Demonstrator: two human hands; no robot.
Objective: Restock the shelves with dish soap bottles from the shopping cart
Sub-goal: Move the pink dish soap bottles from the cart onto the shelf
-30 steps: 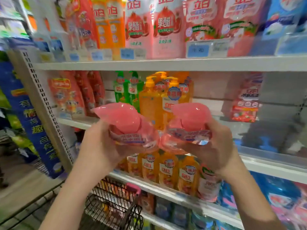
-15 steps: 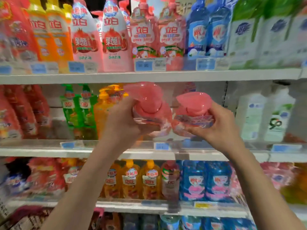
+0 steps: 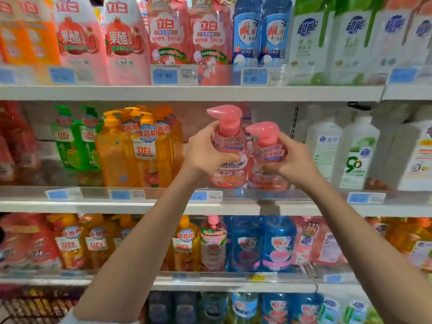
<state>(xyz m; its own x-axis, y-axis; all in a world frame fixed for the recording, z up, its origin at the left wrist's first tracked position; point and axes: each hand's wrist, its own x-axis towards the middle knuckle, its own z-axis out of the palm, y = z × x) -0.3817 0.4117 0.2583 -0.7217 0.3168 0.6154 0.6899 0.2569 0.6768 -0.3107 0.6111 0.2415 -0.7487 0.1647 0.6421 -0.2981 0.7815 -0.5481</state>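
Your 2 bare forearms rise from the bottom corners of the view and angle inward, meeting in front of the middle shelf point(image 3: 140, 206). Both wrists are bent slightly back, with the hands at about the same height.

Your left hand point(image 3: 205, 150) grips the left pink bottle point(image 3: 228, 146), a dish soap bottle with a pump top. The fingers curl around its front, just below the neck. Your right hand point(image 3: 294, 160) grips the right pink bottle point(image 3: 266, 150) in the same way from the other side, with the fingers wrapped over its label.

The 2 bottles stand upright and side by side, so close that they appear to touch. Both pump spouts point left. The right one sits a little lower than the left one. Their bases are level with the clear front lip of the middle shelf, above a blue price tag point(image 3: 205, 196). You cannot tell from this view whether they rest on the shelf board.

The bottles occupy a gap in the row. To their left stand orange bottles point(image 3: 121, 155), with green bottles point(image 3: 70, 141) further left. To their right stand white bottles point(image 3: 357, 155). The top shelf point(image 3: 187, 93) above carries pink, blue and white bottles. Below your arms, blue bottles point(image 3: 261, 244) line the lower shelf.
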